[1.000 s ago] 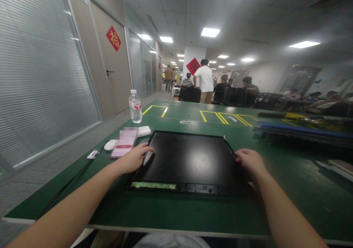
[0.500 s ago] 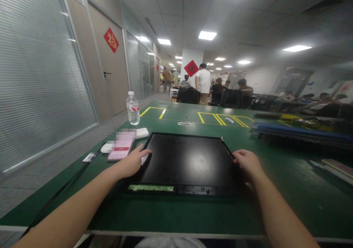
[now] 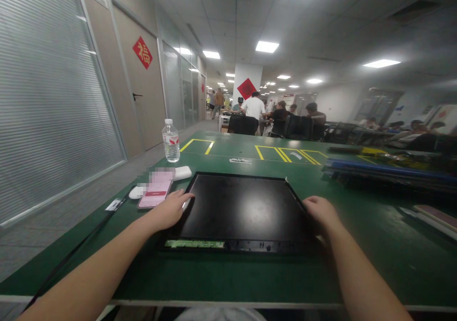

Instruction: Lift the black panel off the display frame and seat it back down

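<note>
A black LCD screen panel [image 3: 246,207] lies face up on the green table, with a strip of bare green circuit board [image 3: 194,244] along its near edge. My left hand [image 3: 173,209] grips the panel's left edge, thumb over the front rim and fingers partly hidden. At the opposite side my right hand [image 3: 321,211] is closed around the right edge, its fingertips mostly out of sight behind the frame. Just left of my left hand rests a phone [image 3: 155,195] with a pink screen.
A water bottle [image 3: 171,140] stands at the table's left side, near a white block-shaped item [image 3: 183,172] and a black cable [image 3: 93,230]. Stacked blue and black strips [image 3: 374,169] lie at the right. Yellow tape [image 3: 282,153] marks the far tabletop [image 3: 235,145]. Several people sit beyond.
Both hands stay on the panel's sides, and the right fingers have shifted slightly along the edge. In the background, a person in a white shirt has bent lower.
</note>
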`<state>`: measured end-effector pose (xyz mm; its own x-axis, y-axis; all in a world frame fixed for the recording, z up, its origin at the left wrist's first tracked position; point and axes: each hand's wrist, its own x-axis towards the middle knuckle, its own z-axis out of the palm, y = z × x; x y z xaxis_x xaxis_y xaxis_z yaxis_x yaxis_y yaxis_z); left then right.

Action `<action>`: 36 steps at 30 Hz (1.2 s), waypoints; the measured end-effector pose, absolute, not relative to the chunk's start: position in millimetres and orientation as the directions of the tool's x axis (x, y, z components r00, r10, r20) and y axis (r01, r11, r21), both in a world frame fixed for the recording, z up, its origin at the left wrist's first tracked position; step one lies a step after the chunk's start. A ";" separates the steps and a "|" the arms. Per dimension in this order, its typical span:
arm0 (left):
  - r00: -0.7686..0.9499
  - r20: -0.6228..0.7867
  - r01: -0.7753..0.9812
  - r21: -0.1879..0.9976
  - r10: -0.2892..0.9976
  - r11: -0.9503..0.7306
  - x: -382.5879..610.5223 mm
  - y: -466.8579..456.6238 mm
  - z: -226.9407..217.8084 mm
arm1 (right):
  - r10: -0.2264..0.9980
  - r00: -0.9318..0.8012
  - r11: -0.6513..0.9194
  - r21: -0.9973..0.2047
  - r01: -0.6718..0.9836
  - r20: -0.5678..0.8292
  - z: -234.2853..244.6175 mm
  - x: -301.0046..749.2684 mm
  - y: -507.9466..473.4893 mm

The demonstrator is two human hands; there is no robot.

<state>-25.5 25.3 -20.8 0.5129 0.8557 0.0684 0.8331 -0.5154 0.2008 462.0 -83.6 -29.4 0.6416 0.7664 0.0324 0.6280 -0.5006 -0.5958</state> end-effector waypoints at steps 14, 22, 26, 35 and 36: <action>0.439 0.149 0.760 0.465 0.886 -0.454 -28.3 25.7 -10.8 | 0.814 0.581 -0.513 -0.461 0.724 0.007 -35.4 461.6 -77.0; 0.226 0.041 0.395 0.910 0.973 -0.130 -15.4 17.1 0.8 | 0.809 0.588 -0.538 -0.392 0.746 0.007 -36.0 461.6 -78.1; 0.112 -0.021 0.164 0.986 0.994 0.002 -6.1 8.6 9.5 | 0.805 0.593 -0.548 -0.393 0.738 -0.008 -37.0 462.6 -77.7; 0.007 -0.136 -0.017 0.990 0.991 0.137 0.0 7.5 10.7 | 0.807 0.591 -0.535 -0.416 0.735 0.008 -39.4 465.6 -75.7; 0.001 -0.150 -0.034 0.988 0.989 0.150 0.5 7.7 10.7 | 0.807 0.590 -0.530 -0.420 0.737 0.015 -39.6 465.8 -75.6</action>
